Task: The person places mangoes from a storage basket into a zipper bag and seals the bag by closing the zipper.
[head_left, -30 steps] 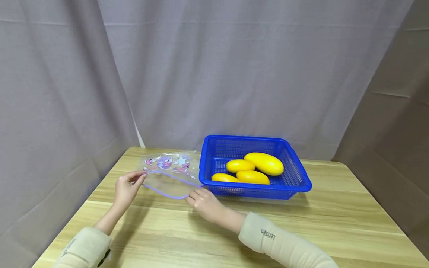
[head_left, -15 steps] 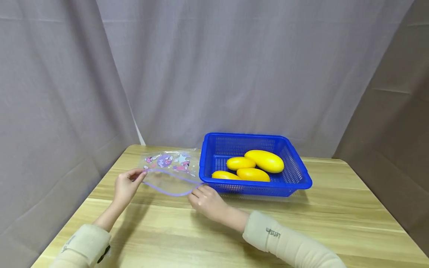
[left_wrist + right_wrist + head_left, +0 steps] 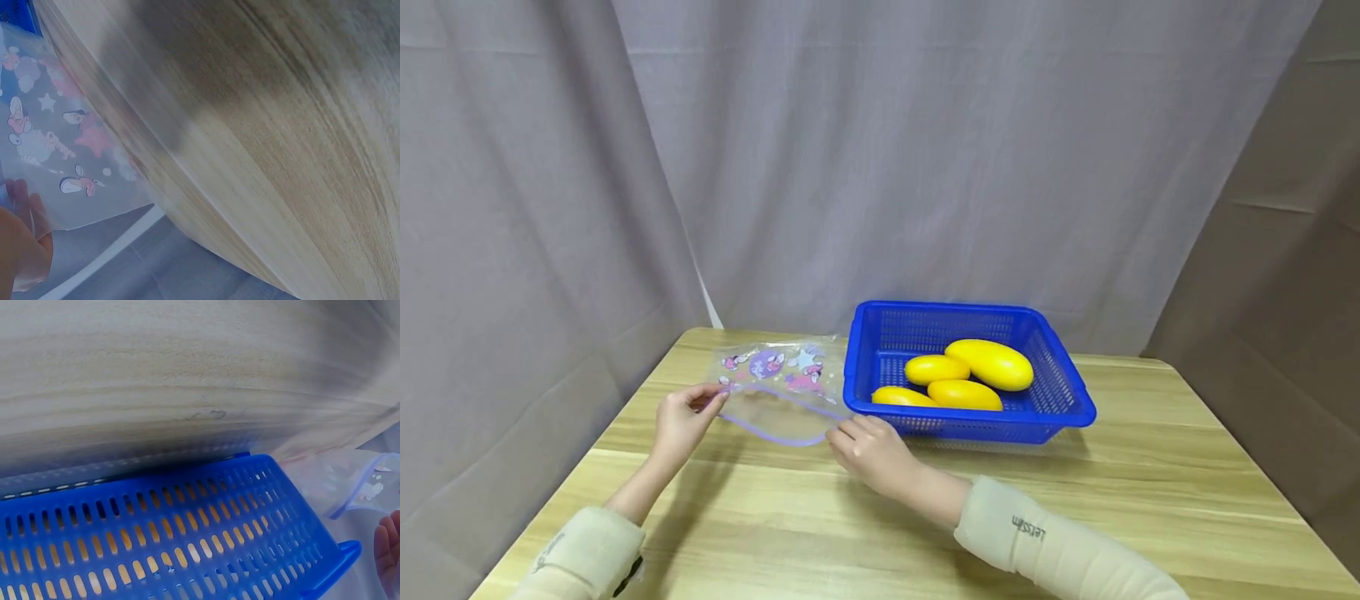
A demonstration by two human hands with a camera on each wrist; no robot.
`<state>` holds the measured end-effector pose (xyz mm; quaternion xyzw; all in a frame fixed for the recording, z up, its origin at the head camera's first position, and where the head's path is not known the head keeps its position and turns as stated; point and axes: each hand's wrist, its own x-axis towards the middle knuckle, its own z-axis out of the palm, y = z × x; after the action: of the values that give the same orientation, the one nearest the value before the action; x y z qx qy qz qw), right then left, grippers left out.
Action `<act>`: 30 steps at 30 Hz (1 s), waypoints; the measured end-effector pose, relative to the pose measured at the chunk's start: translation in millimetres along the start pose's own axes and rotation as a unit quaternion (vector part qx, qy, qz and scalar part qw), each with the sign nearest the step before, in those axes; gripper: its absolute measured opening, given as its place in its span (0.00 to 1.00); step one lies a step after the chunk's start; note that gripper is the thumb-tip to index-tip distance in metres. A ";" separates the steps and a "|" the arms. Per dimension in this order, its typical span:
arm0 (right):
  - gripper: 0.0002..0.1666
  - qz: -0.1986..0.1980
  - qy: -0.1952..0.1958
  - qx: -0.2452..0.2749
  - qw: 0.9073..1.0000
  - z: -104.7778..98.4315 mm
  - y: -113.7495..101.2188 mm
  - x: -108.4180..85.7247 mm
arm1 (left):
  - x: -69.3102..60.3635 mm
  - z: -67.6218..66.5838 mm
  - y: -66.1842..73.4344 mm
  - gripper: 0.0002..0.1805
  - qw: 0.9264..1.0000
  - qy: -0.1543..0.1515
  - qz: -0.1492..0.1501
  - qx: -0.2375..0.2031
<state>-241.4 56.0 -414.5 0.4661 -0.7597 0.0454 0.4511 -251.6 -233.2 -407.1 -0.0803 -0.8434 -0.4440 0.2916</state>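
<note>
In the head view a clear zip bag (image 3: 790,367) with pink and purple cartoon prints and a purple rim lies left of the blue basket. Its mouth gapes toward me. My left hand (image 3: 685,425) pinches the left corner of the rim between thumb and fingers. At the right end of the rim, my right hand (image 3: 876,454) grips the edge with curled fingers, its tips partly hidden. The left wrist view shows the printed bag (image 3: 37,137) beside part of the left hand (image 3: 25,250). Only some fingers of the right hand (image 3: 389,550) show in the right wrist view.
A blue mesh basket (image 3: 970,425) stands right beside the bag, just beyond my right hand. Several yellow oval fruits, among them a larger one (image 3: 988,364), lie in it. The wooden table (image 3: 1150,467) meets grey curtains (image 3: 925,167) at the back and sides.
My right hand has shifted a little to the right along the bag's rim. My left hand keeps its hold on the left corner. The basket and fruits have stayed put.
</note>
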 end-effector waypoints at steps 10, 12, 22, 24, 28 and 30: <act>0.06 0.024 -0.002 0.014 1.000 -11.3 8.9 -2.9 | -0.5 -2.4 0.2 0.05 1.000 -0.003 0.004 0.008; 0.08 0.026 -0.003 0.019 0.999 -12.9 11.5 -4.4 | -1.4 -2.4 -1.8 0.05 1.000 -0.003 0.007 0.007; 0.10 0.013 -0.009 0.018 1.000 -20.1 16.2 -14.3 | -6.4 -0.8 -6.3 0.05 1.000 -0.001 0.019 0.008; 0.09 0.015 -0.010 0.017 1.000 -22.4 17.0 -15.2 | -6.1 -0.3 -6.3 0.05 1.000 -0.002 0.024 0.007; 0.09 0.016 -0.009 0.019 1.000 -26.3 20.2 -17.1 | -4.2 0.6 -5.0 0.05 1.000 -0.005 0.027 0.008; 0.10 0.018 -0.009 0.019 1.000 -28.4 23.2 -17.9 | -2.2 0.9 -4.0 0.05 1.000 -0.007 0.025 0.012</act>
<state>-237.6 94.8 -402.7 0.4612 -0.7709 0.0633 0.4347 -251.7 -234.5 -411.6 -0.1015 -0.8483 -0.4260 0.2978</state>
